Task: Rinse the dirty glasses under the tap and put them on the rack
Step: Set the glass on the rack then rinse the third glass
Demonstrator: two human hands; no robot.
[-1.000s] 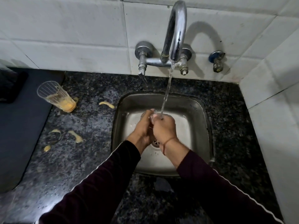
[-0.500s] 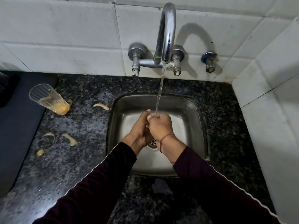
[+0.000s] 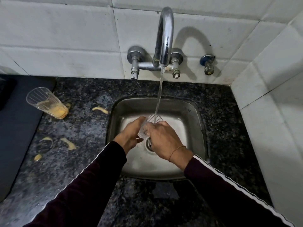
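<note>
Glass in 2 hands, under tap

Two glasses are in view: one glass held under the running water, and one dirty glass standing on the counter. Two hands show, the left hand and the right hand. There is one tap, one sink, one small valve on the wall, and about five yellow smears on the counter.
</note>
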